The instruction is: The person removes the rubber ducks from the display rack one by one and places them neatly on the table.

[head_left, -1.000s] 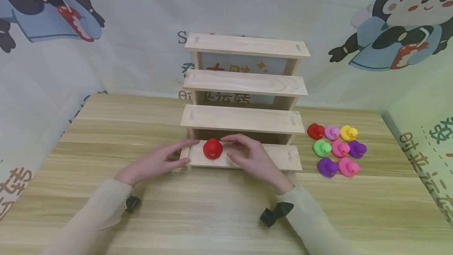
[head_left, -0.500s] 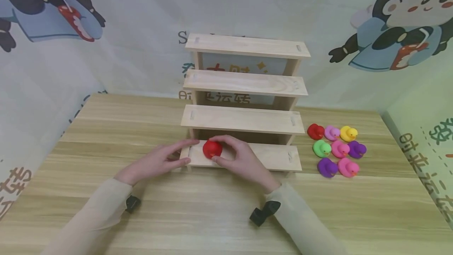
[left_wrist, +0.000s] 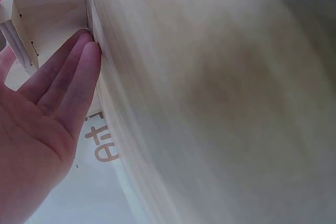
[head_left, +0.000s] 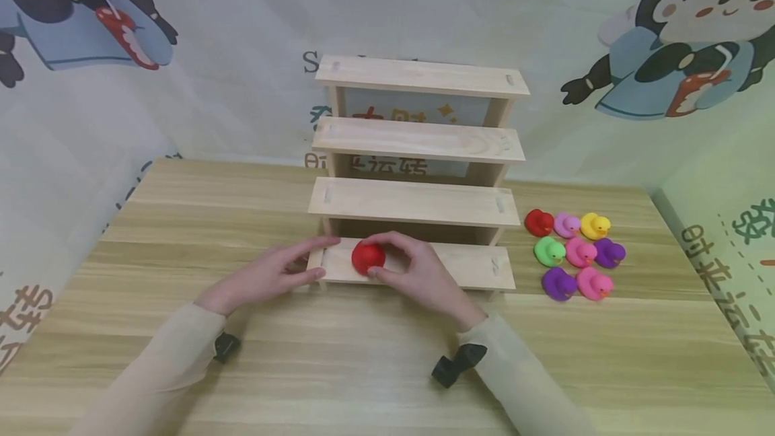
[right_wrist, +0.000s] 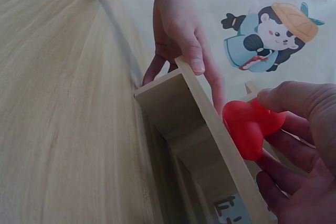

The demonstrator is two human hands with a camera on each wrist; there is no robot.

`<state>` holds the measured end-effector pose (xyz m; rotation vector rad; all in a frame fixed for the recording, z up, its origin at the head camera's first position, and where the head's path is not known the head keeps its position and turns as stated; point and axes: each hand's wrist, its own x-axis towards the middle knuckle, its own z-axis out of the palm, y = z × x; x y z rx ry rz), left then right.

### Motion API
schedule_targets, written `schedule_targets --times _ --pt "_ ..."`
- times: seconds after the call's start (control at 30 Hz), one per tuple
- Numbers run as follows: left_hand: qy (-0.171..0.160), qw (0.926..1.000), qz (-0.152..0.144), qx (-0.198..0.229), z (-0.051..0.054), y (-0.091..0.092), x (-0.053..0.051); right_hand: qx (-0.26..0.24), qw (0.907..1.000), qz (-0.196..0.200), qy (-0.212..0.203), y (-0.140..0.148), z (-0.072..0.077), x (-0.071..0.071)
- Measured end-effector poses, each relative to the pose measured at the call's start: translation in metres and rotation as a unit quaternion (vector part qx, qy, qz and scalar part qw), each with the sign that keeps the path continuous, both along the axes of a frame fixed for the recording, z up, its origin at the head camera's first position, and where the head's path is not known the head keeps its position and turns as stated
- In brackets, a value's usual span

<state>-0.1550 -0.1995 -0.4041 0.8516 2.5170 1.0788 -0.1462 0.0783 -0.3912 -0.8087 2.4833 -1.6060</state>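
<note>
A red rubber duck (head_left: 367,258) is on the lowest board of a stepped wooden shelf (head_left: 414,202), left of that board's middle. My right hand (head_left: 418,274) holds the duck between thumb and fingers. In the right wrist view the thumb lies on the red duck (right_wrist: 249,129), with fingers on its other side. My left hand (head_left: 272,274) touches the left end of the lowest board, thumb near its front edge and index finger near its back. The left wrist view shows the left hand (left_wrist: 47,114) with fairly straight fingers against the shelf's side.
Right of the shelf, several rubber ducks stand in rows on the wooden table (head_left: 181,221), among them a yellow duck (head_left: 596,226), a green duck (head_left: 549,251) and a purple duck (head_left: 559,284). A printed cloth (head_left: 242,52) hangs behind the shelf.
My right hand has moved left onto the red duck and taken hold of it. The duck has since turned and shifted slightly right. My left hand has stayed at the shelf's end.
</note>
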Motion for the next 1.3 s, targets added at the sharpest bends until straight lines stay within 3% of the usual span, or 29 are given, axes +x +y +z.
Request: schedule_targets --times 0.37,0.7,1.0,1.3 --pt "-0.005 1.0000 -0.003 0.001 -0.001 0.000 -0.003 -0.010 0.9998 -0.014 0.008 0.018 0.002 0.003" --pt "0.015 0.9998 -0.013 0.004 -0.001 0.000 -0.003 -0.006 0.9993 -0.035 0.012 0.036 0.005 0.008" --pt "0.009 0.9999 -0.011 0.007 -0.001 -0.001 -0.002 0.003 0.9987 -0.050 0.009 0.053 0.008 0.011" --pt "0.022 0.9997 -0.011 0.002 -0.002 -0.001 -0.002 -0.003 0.9978 -0.064 0.013 0.070 0.008 0.015"
